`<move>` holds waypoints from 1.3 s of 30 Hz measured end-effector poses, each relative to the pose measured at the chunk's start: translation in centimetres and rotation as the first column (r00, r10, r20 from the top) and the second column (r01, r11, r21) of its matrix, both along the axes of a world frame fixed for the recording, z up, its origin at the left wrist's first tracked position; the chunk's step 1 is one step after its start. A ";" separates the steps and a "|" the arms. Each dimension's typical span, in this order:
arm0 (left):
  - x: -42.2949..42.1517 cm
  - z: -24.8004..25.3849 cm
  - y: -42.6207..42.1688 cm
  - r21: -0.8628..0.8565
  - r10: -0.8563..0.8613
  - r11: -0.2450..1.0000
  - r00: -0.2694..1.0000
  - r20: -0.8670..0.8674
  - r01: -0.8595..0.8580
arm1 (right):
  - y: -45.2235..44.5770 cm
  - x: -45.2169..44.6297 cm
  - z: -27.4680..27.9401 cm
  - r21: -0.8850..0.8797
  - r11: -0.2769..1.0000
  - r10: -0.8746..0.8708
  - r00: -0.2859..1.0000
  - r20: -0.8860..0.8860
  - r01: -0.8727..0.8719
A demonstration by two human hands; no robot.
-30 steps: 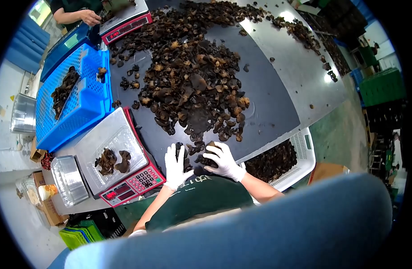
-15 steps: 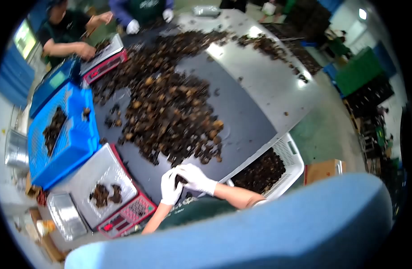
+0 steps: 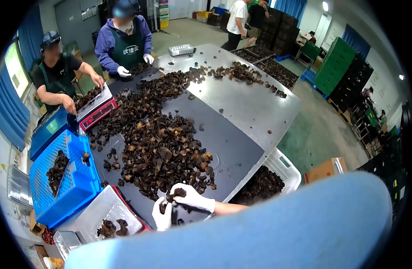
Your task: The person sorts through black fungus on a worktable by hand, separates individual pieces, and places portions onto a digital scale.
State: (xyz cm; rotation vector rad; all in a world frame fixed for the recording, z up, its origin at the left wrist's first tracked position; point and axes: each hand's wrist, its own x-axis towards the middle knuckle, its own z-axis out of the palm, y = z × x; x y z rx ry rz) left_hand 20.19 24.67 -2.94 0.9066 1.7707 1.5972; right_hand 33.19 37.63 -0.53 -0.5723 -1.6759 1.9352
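Observation:
At the near edge of the pile of wood ear mushrooms, both my hands wear white gloves. My right hand is closed on a dark wood ear mushroom. Just left of it and lower, my left hand pinches another dark piece. Left of my hands, a clear plastic tray with a few wood ears lies on a scale, whose front is partly hidden by the blue shape across the bottom of the view.
A blue crate with a clump of wood ears stands left; a white basket of dark pieces sits below the table's right edge. Two people in aprons stand across the table, one by a second scale. A cardboard box is farther right.
The view has tilted up, showing more of the room. My hands, close together before around one dark piece, are now slightly apart, each with a piece.

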 end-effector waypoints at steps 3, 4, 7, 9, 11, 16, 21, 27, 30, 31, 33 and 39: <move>-0.6 0.7 -2.4 -0.084 -0.403 0.910 0.817 -0.413 0.406 | 1.3 1.9 -0.6 -0.117 0.989 -0.087 0.996 0.031 0.090; -0.3 2.3 -3.2 -0.152 -0.527 0.833 0.681 -0.508 0.532 | 1.9 2.5 -0.9 -0.103 0.989 -0.098 0.992 0.075 0.106; -0.3 0.0 -4.7 -0.673 -0.911 0.412 0.276 -0.306 0.614 | 2.2 3.8 -1.2 0.044 0.987 -0.158 0.983 0.091 0.155; -0.3 -4.3 -4.3 -0.701 -0.927 0.353 0.132 -0.350 0.619 | 1.8 4.2 -0.2 0.098 0.983 -0.166 0.973 0.160 0.152; -0.1 -3.9 -4.1 -0.735 -0.927 0.345 0.089 -0.365 0.584 | 0.9 4.1 -0.4 0.080 0.985 -0.167 0.971 0.174 0.155; 1.2 -3.3 -3.3 -0.570 -0.830 0.534 0.256 -0.496 0.625 | 0.3 2.5 -2.0 0.044 0.987 -0.161 0.976 0.149 0.156; 1.6 -0.3 -5.1 -0.066 -0.352 0.927 0.791 -0.500 0.370 | 0.4 -1.9 -1.6 -0.067 0.996 -0.060 0.998 0.008 0.061; -6.5 10.9 -11.7 0.140 0.161 0.985 0.825 -0.541 -0.101 | -3.7 -11.6 6.1 0.115 0.962 0.250 0.968 -0.016 -0.247; -12.3 12.6 -15.9 0.212 0.364 0.928 0.622 -0.693 -0.307 | -6.4 -15.9 8.6 0.001 0.859 0.509 0.855 -0.095 -0.512; -14.1 12.2 -17.1 0.232 0.395 0.913 0.590 -0.704 -0.335 | -7.4 -17.4 8.9 0.079 0.846 0.533 0.838 -0.119 -0.527; -16.7 11.3 -19.3 0.216 0.425 0.894 0.586 -0.690 -0.394 | -8.2 -19.9 8.0 0.372 0.783 0.544 0.838 -0.025 -0.498; -18.5 9.1 -19.7 0.141 0.449 0.867 0.628 -0.635 -0.478 | -9.2 -23.3 8.5 0.836 0.219 0.373 0.835 0.405 -0.503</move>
